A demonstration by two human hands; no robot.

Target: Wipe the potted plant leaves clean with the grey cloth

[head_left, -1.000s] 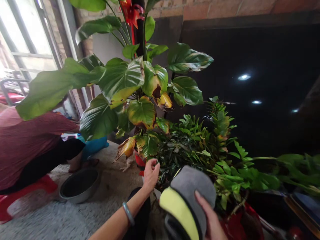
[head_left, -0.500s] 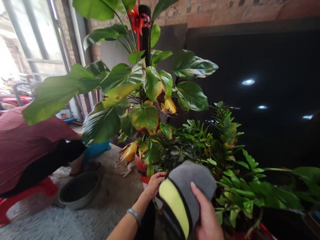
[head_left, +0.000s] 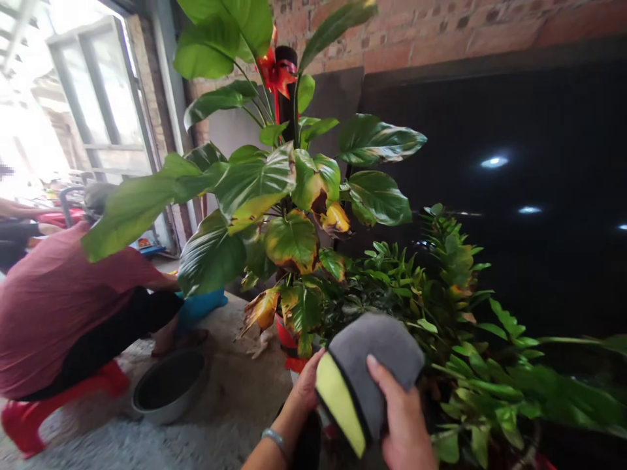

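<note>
A folded grey and yellow cloth point(head_left: 372, 365) with black edging is in front of me, low in the middle of the head view. My right hand point(head_left: 399, 408) grips it from the right, thumb on the grey side and the other fingers out of sight behind. At its left edge my left hand point(head_left: 307, 385) pinches the cloth, fingers mostly hidden behind it; a bracelet point(head_left: 274, 437) is on that wrist. Just beyond the cloth stands a tall potted plant point(head_left: 291, 241) with big leaves, several of them yellow and brown at the edges.
Leafy smaller plants point(head_left: 455, 365) crowd the right side, before a dark glossy panel point(head_left: 490, 130) on a brick wall. At left a person point(head_left: 83, 294) in a reddish shirt sits on a red stool point(head_left: 63, 405). A grey basin point(head_left: 169, 391) stands on the concrete floor.
My left hand has come against the cloth's left edge and closed on it. The view has shifted left and up, showing more of the seated person. My right hand keeps its hold.
</note>
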